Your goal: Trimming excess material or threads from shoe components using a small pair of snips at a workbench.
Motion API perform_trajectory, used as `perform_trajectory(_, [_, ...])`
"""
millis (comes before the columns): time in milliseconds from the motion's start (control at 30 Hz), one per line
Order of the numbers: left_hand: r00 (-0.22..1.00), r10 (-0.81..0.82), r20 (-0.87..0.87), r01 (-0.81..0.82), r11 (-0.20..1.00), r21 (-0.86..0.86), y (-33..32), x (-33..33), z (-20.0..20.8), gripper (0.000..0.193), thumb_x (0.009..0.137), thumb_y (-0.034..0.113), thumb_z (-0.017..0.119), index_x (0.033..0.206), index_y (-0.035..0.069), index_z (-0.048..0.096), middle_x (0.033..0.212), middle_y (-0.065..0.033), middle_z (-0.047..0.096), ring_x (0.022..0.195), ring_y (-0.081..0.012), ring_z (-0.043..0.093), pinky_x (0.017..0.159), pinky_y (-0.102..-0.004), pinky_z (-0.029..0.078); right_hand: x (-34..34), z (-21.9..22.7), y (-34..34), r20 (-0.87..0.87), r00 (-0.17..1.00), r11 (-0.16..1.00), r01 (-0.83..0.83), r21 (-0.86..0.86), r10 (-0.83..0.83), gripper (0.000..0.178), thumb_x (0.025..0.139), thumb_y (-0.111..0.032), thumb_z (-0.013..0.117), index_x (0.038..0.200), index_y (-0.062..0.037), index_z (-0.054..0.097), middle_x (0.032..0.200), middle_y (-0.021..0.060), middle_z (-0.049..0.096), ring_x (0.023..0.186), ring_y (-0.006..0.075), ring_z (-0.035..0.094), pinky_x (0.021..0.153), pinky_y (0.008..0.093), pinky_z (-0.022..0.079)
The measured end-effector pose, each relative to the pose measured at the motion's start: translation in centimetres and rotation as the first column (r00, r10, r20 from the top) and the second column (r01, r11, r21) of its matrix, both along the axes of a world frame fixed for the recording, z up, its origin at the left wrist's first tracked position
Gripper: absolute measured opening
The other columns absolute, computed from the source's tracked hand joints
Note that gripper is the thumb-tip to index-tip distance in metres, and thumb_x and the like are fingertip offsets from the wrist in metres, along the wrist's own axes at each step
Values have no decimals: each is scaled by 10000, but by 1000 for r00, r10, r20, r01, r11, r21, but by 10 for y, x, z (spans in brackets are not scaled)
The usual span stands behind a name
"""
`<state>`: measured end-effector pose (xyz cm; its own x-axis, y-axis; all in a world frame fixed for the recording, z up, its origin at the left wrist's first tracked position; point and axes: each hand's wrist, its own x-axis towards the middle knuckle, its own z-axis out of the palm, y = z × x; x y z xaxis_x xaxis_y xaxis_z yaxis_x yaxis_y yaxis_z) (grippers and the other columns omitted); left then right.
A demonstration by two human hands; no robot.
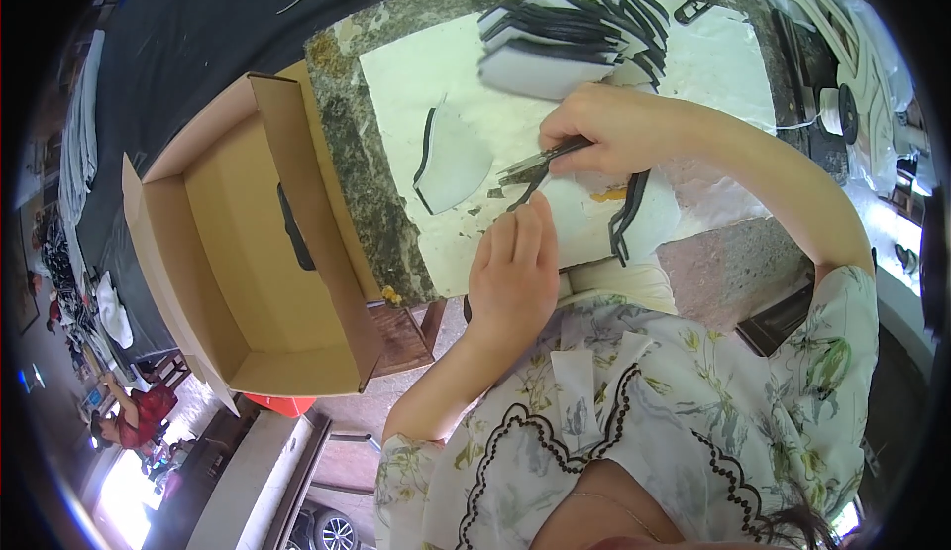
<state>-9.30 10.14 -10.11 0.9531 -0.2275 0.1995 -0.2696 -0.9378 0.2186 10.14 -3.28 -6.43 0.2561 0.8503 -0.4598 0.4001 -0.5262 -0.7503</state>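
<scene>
My right hand (606,132) is closed around a pair of small metal snips (540,162), whose blades point left over the work surface. Just below the blades, my left hand (517,271) has its fingers pressed together at the black edge of a white piece (565,201), which my hands partly cover. Another white piece with black edging (454,162) lies flat to the left. Close to the right hand's wrist, more black edging (630,215) lies on white material. A fanned stack of black-edged white pieces (555,59) sits at the far side.
An open cardboard box (287,228) stands left of the stone-topped table (347,84), which bears a white sheet (396,74). A black clip-like object (693,5) lies at the far right, and a thread spool (838,114) beyond it. Another person (144,416) is at the far left.
</scene>
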Motion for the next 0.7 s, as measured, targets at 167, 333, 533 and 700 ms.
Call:
perform_trajectory(167, [1000, -20, -14, 20, 1000, 17, 0, -1, 0, 463, 805, 41, 589, 1254, -66, 556, 1095, -114, 549, 975, -272, 560, 839, -369, 494, -8, -10, -7, 145, 988, 992, 34, 122, -51, 180, 838, -145, 685, 795, 10, 602, 679, 179, 614, 670, 364, 605, 611, 421, 452])
perform_trajectory(333, [999, -47, 13, 47, 999, -24, 4, 8, 1, 523, 745, 72, 568, 1237, -106, 566, 1039, -111, 525, 921, -242, 539, 808, -316, 486, -16, -8, -5, 270, 961, 994, 26, 108, -55, 159, 806, -145, 693, 828, -2, 627, 710, 177, 642, 728, 373, 639, 645, 436, 488])
perform_trajectory(533, [998, -58, -18, 58, 998, -33, 3, 15, 1, 545, 728, 76, 566, 1250, -82, 566, 975, -83, 514, 825, -222, 506, 780, -310, 459, -11, -7, -18, 261, 957, 991, 113, 70, -127, 168, 799, -156, 701, 841, -5, 640, 761, 178, 654, 787, 369, 635, 704, 438, 489])
perform_trajectory(700, [997, -72, -12, 72, 997, -24, 2, 20, 3, 579, 724, 91, 581, 1280, -63, 547, 942, -74, 507, 823, -213, 500, 758, -308, 448, -14, -9, -21, 296, 938, 983, 160, 89, -179, 182, 799, -160, 689, 814, 14, 639, 785, 196, 652, 817, 380, 633, 717, 447, 491])
